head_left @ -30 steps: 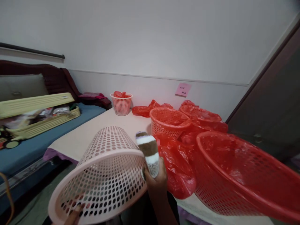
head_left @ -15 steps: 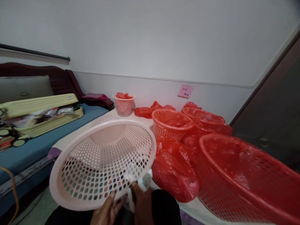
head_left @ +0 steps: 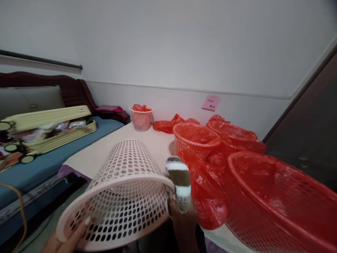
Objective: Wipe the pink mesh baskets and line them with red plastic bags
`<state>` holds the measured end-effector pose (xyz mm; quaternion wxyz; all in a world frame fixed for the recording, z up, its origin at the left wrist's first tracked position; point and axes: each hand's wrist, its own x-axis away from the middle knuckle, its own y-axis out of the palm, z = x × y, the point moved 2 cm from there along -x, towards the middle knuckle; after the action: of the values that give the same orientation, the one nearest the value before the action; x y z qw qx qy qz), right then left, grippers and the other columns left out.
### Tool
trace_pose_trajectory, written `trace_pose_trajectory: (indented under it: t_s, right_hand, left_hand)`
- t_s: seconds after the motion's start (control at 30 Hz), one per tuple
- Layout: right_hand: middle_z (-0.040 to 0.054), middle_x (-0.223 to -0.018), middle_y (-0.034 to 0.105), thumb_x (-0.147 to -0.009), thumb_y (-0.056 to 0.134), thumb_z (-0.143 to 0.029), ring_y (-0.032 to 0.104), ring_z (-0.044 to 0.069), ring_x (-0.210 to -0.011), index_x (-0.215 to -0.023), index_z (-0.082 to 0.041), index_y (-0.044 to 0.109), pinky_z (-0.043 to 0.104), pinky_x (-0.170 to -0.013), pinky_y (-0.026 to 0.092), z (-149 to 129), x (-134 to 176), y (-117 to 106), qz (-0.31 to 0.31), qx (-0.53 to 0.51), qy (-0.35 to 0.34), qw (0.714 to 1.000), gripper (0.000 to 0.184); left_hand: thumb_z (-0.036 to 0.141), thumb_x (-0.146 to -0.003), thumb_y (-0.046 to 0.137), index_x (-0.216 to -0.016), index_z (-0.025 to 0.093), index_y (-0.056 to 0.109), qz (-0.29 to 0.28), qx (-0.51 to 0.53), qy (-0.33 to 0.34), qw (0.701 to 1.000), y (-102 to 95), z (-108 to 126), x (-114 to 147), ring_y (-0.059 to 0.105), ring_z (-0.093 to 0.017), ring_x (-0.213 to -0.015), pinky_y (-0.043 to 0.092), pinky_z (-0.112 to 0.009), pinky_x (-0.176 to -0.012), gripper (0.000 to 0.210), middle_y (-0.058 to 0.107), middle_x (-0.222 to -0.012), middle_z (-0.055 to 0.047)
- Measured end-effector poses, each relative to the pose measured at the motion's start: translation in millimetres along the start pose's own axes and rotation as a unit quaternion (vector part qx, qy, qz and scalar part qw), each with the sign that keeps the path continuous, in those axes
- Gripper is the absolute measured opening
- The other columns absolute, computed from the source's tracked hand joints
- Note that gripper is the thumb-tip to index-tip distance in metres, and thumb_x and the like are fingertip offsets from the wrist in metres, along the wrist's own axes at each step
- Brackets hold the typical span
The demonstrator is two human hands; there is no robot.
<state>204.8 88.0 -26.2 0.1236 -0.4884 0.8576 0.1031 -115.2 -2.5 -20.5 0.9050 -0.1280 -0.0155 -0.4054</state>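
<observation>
A pale pink perforated plastic basket (head_left: 129, 161) lies tipped over my lap, its mouth facing me and its base pointing away. My left hand (head_left: 70, 240) grips the lower left of the rim, thumb on the inner side. At the right of the rim my right hand (head_left: 184, 219) is closed on a striped brown, white and grey cloth (head_left: 181, 179), which wraps over the rim and presses against it. Part of my right hand's fingers is hidden behind the cloth and basket.
Red plastic bags (head_left: 207, 196) lie right of my hands. A large bag-lined basket (head_left: 252, 203) stands at right, a smaller lined one (head_left: 196, 140) behind. A small basket (head_left: 141, 119) stands on the white-topped table (head_left: 158, 146). An open yellow suitcase (head_left: 58, 137) lies on the bed at left.
The basket has turned, its base now raised and facing away. My left hand has moved left along the rim. My right hand and the cloth have moved up and right along the rim.
</observation>
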Motion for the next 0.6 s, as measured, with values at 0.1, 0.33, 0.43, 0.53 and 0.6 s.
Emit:
trace_pose_trajectory:
  t_s: [0.1,0.33,0.43,0.53,0.6]
  right_hand:
    - [0.006,-0.085,0.072,-0.071,0.069,-0.035,0.067,0.021,-0.072,-0.104,-0.015,0.067,0.03,-0.066,0.054,-15,-5,6,-0.007,0.006,0.012,1.0,0.038]
    - [0.0092,-0.107,0.074,-0.071,0.073,-0.045,0.069,0.028,-0.104,-0.118,-0.015,0.062,0.035,-0.088,0.057,4,13,23,-0.045,-0.113,0.147,0.982,0.057]
    - [0.0065,-0.108,0.074,-0.073,0.075,-0.042,0.068,0.028,-0.108,-0.118,-0.019,0.062,0.038,-0.092,0.056,9,41,36,-0.098,-0.19,0.237,0.948,0.052]
    - [0.0075,-0.099,0.076,-0.076,0.073,-0.044,0.071,0.028,-0.099,-0.114,-0.02,0.064,0.04,-0.088,0.058,11,67,50,-0.103,-0.251,0.278,0.921,0.046]
    - [0.0074,-0.087,0.075,-0.076,0.072,-0.047,0.072,0.028,-0.09,-0.106,-0.02,0.068,0.041,-0.083,0.06,14,75,55,-0.11,-0.266,0.266,0.92,0.041]
  left_hand:
    - [0.066,-0.057,0.075,-0.098,0.026,0.071,0.015,0.038,0.0,0.999,11.4,0,6,0.061,-0.038,-0.121,0.03,-0.054,-0.119,0.057,0.075,-0.108,-0.007]
    - [0.058,-0.063,0.077,-0.113,0.022,0.066,0.037,0.1,-0.077,0.991,27.7,6,25,0.05,-0.033,-0.135,0.028,-0.05,-0.12,0.062,0.069,-0.126,-0.008]
    - [0.052,-0.07,0.076,-0.11,0.024,0.067,0.004,0.173,-0.113,0.978,51.4,6,39,0.047,-0.028,-0.139,0.024,-0.044,-0.122,0.05,0.068,-0.129,-0.003]
    - [0.04,-0.077,0.074,-0.12,0.026,0.064,-0.016,0.309,-0.164,0.937,84.9,1,53,0.05,-0.029,-0.136,0.033,-0.048,-0.118,0.046,0.068,-0.13,-0.003]
    - [0.034,-0.077,0.074,-0.118,0.026,0.065,-0.038,0.35,-0.18,0.918,104.7,-6,61,0.052,-0.031,-0.134,0.041,-0.049,-0.113,0.043,0.071,-0.124,-0.004]
